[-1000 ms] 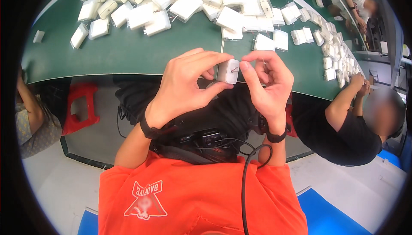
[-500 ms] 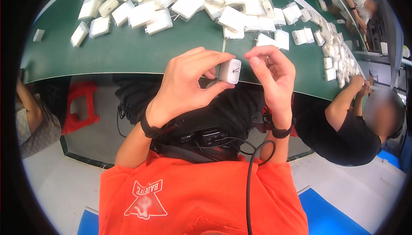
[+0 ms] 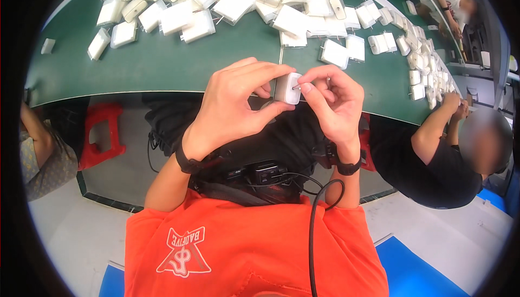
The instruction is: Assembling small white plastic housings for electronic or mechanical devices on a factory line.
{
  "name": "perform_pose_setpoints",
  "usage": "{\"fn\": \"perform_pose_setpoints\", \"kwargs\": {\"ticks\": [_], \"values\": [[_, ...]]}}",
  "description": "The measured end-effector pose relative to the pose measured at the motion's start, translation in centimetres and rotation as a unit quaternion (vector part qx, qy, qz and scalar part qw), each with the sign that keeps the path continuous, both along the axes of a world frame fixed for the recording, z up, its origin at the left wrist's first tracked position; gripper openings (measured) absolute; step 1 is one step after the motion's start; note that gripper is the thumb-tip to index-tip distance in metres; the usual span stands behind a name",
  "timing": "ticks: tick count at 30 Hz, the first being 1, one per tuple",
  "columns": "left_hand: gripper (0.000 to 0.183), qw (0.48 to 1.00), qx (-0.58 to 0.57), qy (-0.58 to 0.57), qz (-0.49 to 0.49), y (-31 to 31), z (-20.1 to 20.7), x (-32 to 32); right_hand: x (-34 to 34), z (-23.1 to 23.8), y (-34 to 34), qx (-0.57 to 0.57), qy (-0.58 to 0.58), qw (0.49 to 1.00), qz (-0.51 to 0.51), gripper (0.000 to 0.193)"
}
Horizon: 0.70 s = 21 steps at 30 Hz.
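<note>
A white plug-in charger (image 3: 290, 95) with rounded edges is held up in front of my body, just over the near table edge. My left hand (image 3: 230, 99) grips it between the thumb and fingers, one on each side. Its end face with the metal prongs points toward my right hand (image 3: 337, 99). The thumb and forefinger of that hand are pinched on a prong at the middle of the face. The fingertips partly hide the prongs. Beyond my hands lies a heap of similar white chargers (image 3: 233, 5), many with clear film around them and some with prongs showing.
The green table (image 3: 157, 66) curves across the front. More chargers (image 3: 425, 61) spread along its right side, where a co-worker in black (image 3: 433, 156) sits. Another person's arm (image 3: 38, 134) is at the left, near a red stool (image 3: 103, 134). A black cable (image 3: 313, 232) hangs over my shirt.
My right hand has moved left to the charger and closed its thumb and forefinger on the prong. My left hand keeps its hold. At the heap's near edge, one charger sits slightly nearer.
</note>
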<state>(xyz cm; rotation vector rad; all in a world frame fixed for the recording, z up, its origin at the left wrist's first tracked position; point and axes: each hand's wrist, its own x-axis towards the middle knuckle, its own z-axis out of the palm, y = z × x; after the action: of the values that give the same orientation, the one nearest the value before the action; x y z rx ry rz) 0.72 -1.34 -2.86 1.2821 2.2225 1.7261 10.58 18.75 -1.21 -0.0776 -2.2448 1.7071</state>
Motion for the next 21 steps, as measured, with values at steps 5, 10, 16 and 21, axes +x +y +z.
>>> {"fn": "perform_pose_setpoints", "kwargs": {"ticks": [5,10,16,21], "values": [[0.056,1.0,0.005,-0.001,0.0,-0.03,-0.03,0.02,0.22,0.21,-0.13,0.015,-0.002,1.0,-0.005,0.011],[0.057,1.0,0.005,0.001,-0.002,0.03,-0.01,-0.01,0.37,-0.25,0.08,0.017,0.001,1.0,-0.01,0.01],[0.056,1.0,0.003,-0.003,-0.006,-0.06,0.1,-0.06,0.43,-0.53,0.03,0.012,0.009,1.0,-0.011,0.01],[0.056,1.0,0.009,-0.008,-0.006,-0.03,-0.02,-0.04,0.52,-0.47,0.07,0.013,0.004,1.0,-0.007,0.012]]}}
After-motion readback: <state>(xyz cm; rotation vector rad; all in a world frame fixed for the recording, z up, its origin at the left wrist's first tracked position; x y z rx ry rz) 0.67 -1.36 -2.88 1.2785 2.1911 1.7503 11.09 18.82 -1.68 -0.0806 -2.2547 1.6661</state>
